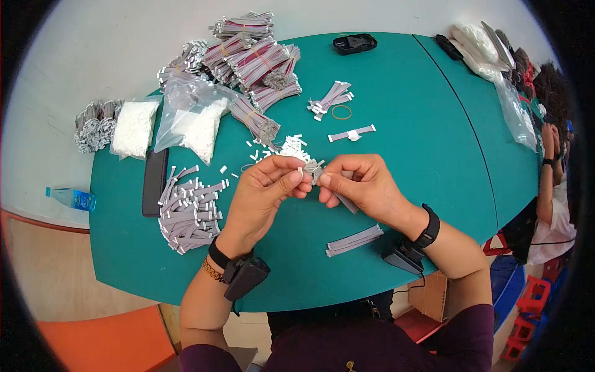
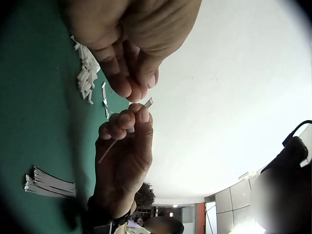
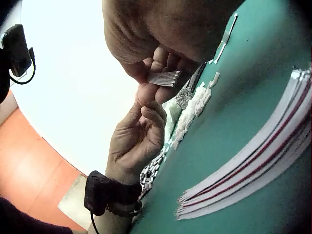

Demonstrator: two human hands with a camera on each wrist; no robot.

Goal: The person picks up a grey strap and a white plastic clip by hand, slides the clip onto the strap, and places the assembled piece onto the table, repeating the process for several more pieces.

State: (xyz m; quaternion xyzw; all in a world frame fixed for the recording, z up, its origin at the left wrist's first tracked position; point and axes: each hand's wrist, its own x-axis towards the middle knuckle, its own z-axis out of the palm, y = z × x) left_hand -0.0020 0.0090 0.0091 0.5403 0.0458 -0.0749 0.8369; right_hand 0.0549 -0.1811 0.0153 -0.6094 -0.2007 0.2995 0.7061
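1. Two hands meet above the middle of the green table (image 1: 434, 186), fingertips nearly touching.
2. Left hand (image 1: 263, 195) pinches a small white connector (image 1: 300, 172) between thumb and forefinger; its other fingers are curled in.
3. Right hand (image 1: 362, 186) is closed around a short grey ribbon cable (image 1: 347, 203), whose free end pokes out near the fingertips and whose tail hangs below the palm.
4. In the right wrist view the cable's flat ridged end (image 3: 165, 78) lies between the thumb and fingers.
5. A loose heap of white connectors (image 1: 290, 147) lies on the table just beyond the hands.
6. A pile of finished cables (image 1: 186, 208) sits toward the left edge, beside a black phone (image 1: 154, 181).
7. One small stack of bare cables (image 1: 354, 240) lies near the front edge, below the right hand.
8. Banded cable bundles (image 1: 254, 62) and bags of white parts (image 1: 192, 121) crowd the far left corner.
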